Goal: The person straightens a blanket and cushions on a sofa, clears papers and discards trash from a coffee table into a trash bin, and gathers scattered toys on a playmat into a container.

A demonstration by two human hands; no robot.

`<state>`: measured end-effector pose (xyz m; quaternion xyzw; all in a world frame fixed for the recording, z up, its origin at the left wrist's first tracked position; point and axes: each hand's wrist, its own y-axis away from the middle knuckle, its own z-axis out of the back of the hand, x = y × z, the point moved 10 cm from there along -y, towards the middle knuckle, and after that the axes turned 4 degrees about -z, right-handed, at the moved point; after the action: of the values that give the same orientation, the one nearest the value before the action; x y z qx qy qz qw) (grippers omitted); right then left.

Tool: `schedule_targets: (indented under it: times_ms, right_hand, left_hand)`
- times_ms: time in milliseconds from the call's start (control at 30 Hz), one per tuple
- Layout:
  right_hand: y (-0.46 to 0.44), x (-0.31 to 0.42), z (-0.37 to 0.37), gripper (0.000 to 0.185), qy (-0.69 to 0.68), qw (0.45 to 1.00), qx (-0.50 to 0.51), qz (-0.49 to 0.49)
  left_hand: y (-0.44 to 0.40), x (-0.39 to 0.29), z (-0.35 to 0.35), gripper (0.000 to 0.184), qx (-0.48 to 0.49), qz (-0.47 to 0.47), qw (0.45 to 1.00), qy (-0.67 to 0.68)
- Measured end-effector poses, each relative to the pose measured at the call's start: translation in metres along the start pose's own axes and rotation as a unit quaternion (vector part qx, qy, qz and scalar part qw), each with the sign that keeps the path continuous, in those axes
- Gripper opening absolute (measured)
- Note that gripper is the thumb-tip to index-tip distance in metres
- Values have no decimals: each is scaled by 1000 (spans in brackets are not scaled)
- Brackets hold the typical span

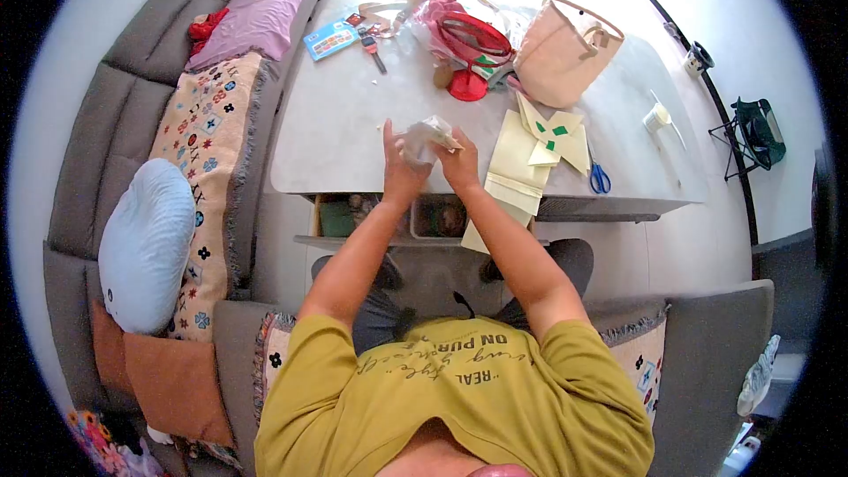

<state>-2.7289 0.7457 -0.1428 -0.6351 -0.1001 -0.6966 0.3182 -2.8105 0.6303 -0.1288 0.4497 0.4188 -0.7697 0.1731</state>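
Over the front part of the table, my two hands meet around a crumpled, whitish, partly see-through wrapper point(429, 134), perhaps a thin plastic bag. My left hand point(405, 168) grips its left side, with one finger sticking up. On the other side, my right hand point(460, 162) pinches its edge, where a small pale piece shows; what that piece is I cannot make out. Just right of my right hand lie folded cream paper sheets point(517, 155) and a cream paper shape with green patches point(555, 132). Blue-handled scissors point(600, 178) rest beside them.
On the pale table point(327, 141) stand a red round mirror point(466, 84), a beige handbag point(565, 53) and a white cup point(656, 117). A blue card point(330, 41) and a watch point(373, 51) lie at the back left. Below the front edge, a drawer point(353, 241) is pulled out.
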Motion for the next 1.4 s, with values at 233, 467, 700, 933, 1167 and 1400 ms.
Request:
schedule_targets:
  times_ms: [233,467,700,933,1167,1400]
  right_hand:
    - [-1,41,-22,10,176,966,49,186]
    - [6,47,-37,7,212,943,155,205]
    - [25,60,-29,28,156,905,260,297]
    - [15,52,-40,23,256,885,271,278]
    - [-15,14,-63,7,315,871,320,199]
    - [-26,4,-77,26,395,851,329,108]
  left_hand:
    - [6,26,5,76,10,-26,998,-52]
    - [2,-20,20,43,35,-130,978,-159]
    - [4,-5,22,27,43,-130,989,-55]
    - [-3,6,19,28,48,-101,992,-66]
    - [-11,32,15,28,164,31,986,1]
    - [-8,26,23,23,69,94,993,36]
